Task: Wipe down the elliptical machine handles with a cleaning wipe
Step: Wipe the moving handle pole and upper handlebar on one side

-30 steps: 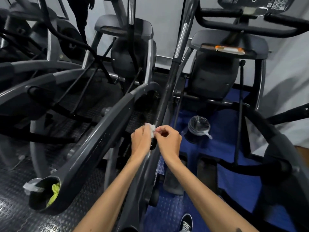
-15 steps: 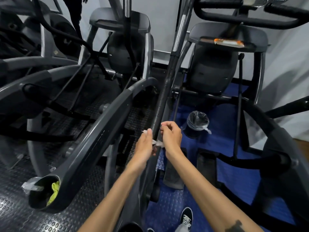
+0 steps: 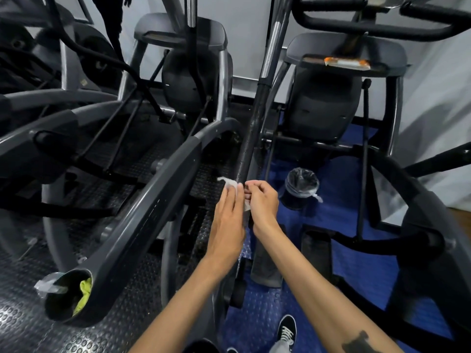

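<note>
Risk I see: small white cleaning wipe (image 3: 230,184), pressed by my flat left hand (image 3: 227,220) and pinched by my right hand (image 3: 262,203) against the black handle bar (image 3: 251,138), could bunch and slip off.

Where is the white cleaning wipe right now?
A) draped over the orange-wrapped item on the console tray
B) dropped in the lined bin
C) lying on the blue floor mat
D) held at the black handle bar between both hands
D: the cleaning wipe sits against the black handle bar, under the straight fingers of the left hand, with the right hand pinching its other side.
</note>
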